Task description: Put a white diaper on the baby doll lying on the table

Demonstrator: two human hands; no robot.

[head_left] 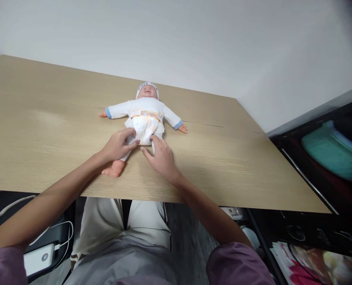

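Both hands, left and right, pinching the plastic doll's soft crinkled diaper on woodgrain table.

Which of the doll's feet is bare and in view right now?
The doll's foot below the left hand, at the near table edge; its other leg is hidden under the right hand.

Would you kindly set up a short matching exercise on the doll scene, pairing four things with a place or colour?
Things:
1. doll
2. left hand
3. right hand
4. cuffs

Descriptions:
A. blue
B. on its back on the wooden table
C. at the doll's bare-footed leg
D. covers the doll's other leg

Pairs: 1-B, 2-C, 3-D, 4-A
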